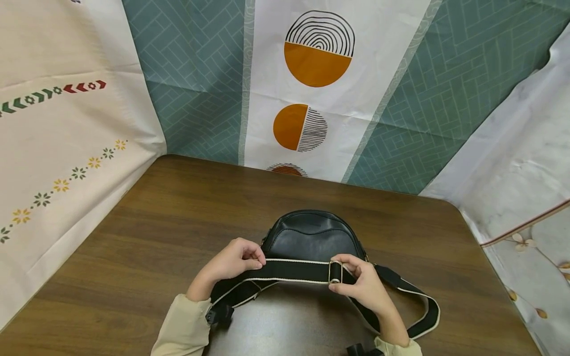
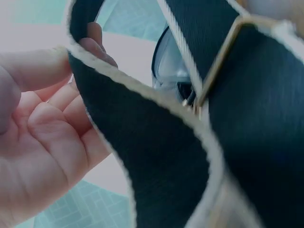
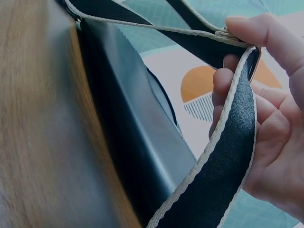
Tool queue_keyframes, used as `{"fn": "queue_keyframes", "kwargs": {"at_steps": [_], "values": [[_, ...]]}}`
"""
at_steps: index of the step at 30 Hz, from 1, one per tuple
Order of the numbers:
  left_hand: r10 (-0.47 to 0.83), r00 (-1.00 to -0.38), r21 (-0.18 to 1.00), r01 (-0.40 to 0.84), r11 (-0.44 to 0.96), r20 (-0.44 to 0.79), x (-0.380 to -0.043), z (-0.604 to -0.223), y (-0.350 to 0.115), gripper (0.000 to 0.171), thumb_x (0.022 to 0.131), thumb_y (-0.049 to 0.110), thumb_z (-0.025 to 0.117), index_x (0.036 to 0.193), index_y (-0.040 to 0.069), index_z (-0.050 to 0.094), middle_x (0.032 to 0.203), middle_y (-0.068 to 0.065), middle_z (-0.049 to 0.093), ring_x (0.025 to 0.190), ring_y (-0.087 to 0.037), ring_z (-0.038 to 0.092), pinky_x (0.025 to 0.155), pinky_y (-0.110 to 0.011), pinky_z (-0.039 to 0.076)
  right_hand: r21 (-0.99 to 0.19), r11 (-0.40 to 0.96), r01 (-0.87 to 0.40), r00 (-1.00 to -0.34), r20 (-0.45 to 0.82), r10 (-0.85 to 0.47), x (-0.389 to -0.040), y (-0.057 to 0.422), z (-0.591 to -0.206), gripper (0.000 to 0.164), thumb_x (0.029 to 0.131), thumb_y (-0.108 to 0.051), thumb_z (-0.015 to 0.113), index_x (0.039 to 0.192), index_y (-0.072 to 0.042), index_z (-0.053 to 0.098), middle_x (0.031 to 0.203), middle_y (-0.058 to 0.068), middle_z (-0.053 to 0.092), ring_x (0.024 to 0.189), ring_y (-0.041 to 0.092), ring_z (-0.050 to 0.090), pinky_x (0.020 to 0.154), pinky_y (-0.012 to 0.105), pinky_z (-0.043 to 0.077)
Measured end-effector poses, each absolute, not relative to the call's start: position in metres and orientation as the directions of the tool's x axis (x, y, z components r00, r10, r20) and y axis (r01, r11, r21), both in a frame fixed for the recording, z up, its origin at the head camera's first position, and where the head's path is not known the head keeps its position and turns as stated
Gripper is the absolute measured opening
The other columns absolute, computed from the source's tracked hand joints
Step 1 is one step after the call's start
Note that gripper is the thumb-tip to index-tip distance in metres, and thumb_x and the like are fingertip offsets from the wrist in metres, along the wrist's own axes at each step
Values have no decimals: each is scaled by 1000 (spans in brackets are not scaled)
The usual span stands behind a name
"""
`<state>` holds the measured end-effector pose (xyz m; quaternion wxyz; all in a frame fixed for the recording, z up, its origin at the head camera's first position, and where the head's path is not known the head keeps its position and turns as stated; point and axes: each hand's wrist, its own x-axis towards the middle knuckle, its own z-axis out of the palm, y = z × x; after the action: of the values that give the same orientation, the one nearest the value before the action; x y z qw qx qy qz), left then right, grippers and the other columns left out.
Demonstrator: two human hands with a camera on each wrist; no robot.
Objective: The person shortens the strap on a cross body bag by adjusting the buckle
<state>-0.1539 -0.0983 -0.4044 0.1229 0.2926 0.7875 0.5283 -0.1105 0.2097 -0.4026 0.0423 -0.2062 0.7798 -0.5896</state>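
A black bag (image 1: 311, 242) with a rounded top rests on the table. In front of it, both hands hold up its black strap (image 1: 294, 270), which has cream edges. My left hand (image 1: 233, 259) pinches the strap between thumb and fingers. At the strap's gold slider buckle (image 1: 335, 272), my right hand (image 1: 362, 284) grips with thumb below and fingers above. In the left wrist view the strap (image 2: 142, 137) curves away from the pinch, and part of a gold metal loop (image 2: 223, 57) crosses it. The right wrist view shows the strap (image 3: 223, 137) hanging from the right hand (image 3: 275, 118).
The brown wooden table (image 1: 133, 237) extends around the bag. A loop of strap (image 1: 432, 314) lies to the right. Behind stands a patterned teal and white cloth (image 1: 196, 89); a cream cloth (image 1: 58, 148) hangs at left and a white floral one (image 1: 525, 173) at right.
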Motion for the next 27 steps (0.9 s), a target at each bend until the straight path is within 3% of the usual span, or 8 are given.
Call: {"fn": "queue_keyframes", "kwargs": {"at_steps": [22,27], "values": [[582,-808,892,329,311,95,-156,-406,-107,7,78,-8,61,76,-1,61,69,0,59,63,-6,51,62,-23,44,-923,213,-321,-879,207,-429,-111,214,-404,44,73,5,67,113,13,50,93,19,63,75,12,61,63,29,49],[568,-816,865,358,352,108,-158,-405,-102,7,77,-7,63,78,1,62,70,1,59,64,-7,53,62,-24,44,-912,233,-338,-878,216,-428,-111,214,-407,46,73,3,69,114,13,50,100,20,61,85,11,60,78,21,44]]}}
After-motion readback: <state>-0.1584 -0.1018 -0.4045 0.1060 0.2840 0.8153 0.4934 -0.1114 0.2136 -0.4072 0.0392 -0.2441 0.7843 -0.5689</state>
